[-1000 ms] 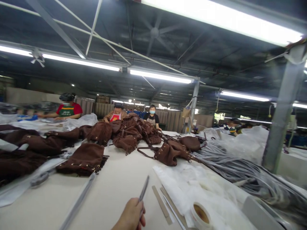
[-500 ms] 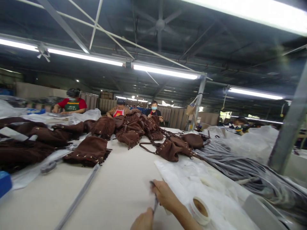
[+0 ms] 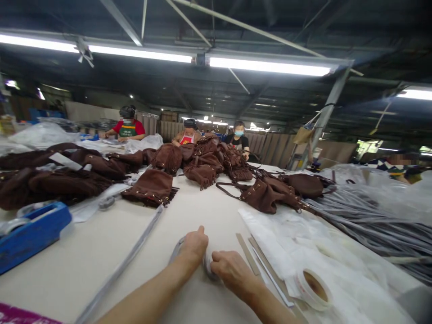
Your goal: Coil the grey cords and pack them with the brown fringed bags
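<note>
In the middle foreground both my hands are closed on a bent grey strip (image 3: 208,266), apparently a plastic-wrapped strap, which is partly blurred. My left hand (image 3: 193,246) grips it with the thumb side up, and part of the strip curves out behind that hand. Just to the right and slightly nearer, my right hand (image 3: 232,271) pinches the strip's other side. Another long grey strip (image 3: 130,258) lies straight on the white table (image 3: 189,211), left of my hands. A brown fringed bag (image 3: 148,186) rests at that strip's far end.
A heap of brown bags (image 3: 209,157) covers the table's far side. At left stands a blue tape dispenser (image 3: 37,231). To the right lie white sheets (image 3: 280,238), a tape roll (image 3: 313,288), thin flat strips (image 3: 266,261) and bundled grey straps (image 3: 364,220). Several people sit beyond.
My left hand has moved up and forward, and the strip between my hands now forms a bend. The camera view has turned left and down, bringing the blue dispenser further into sight.
</note>
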`<control>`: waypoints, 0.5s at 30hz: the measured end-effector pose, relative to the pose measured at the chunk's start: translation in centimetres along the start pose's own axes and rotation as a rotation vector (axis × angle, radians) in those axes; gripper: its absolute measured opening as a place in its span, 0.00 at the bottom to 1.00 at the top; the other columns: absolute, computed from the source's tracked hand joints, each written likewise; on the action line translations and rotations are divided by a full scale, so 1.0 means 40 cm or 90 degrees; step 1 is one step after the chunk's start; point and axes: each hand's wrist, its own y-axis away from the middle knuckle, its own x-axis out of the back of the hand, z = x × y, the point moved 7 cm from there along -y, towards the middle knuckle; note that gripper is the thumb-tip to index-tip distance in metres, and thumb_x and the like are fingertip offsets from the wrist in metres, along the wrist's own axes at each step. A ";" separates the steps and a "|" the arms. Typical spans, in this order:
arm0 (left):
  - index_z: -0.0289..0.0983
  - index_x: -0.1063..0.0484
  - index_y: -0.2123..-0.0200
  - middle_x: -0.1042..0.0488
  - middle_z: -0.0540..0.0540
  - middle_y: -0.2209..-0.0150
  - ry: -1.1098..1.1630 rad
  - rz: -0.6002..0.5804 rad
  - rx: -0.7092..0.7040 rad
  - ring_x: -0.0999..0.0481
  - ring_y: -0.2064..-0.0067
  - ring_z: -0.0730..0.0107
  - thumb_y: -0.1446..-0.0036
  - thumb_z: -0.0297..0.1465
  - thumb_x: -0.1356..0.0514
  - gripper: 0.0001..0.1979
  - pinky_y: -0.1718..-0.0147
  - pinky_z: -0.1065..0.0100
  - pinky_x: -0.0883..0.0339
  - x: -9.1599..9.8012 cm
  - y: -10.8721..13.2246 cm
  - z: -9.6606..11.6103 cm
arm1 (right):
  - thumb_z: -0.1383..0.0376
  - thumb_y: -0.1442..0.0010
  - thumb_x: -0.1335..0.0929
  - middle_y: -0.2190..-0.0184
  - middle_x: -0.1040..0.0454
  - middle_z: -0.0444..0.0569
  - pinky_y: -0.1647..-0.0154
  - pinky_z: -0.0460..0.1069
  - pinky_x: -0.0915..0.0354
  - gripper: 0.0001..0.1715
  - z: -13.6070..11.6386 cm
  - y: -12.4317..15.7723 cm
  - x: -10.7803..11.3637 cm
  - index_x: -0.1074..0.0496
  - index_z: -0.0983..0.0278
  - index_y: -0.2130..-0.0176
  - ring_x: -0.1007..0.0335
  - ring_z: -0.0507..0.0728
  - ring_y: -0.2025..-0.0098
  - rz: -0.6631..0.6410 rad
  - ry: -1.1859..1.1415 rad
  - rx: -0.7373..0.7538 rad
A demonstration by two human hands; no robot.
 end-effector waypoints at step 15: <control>0.36 0.26 0.65 0.28 0.44 0.56 0.155 -0.028 -0.137 0.28 0.57 0.62 0.55 0.20 0.45 0.14 0.56 0.66 0.34 0.000 0.043 -0.035 | 0.77 0.43 0.37 0.68 0.26 0.43 0.74 0.47 0.53 0.12 0.011 0.021 0.000 0.31 0.62 0.70 0.32 0.51 0.69 0.003 -0.054 0.025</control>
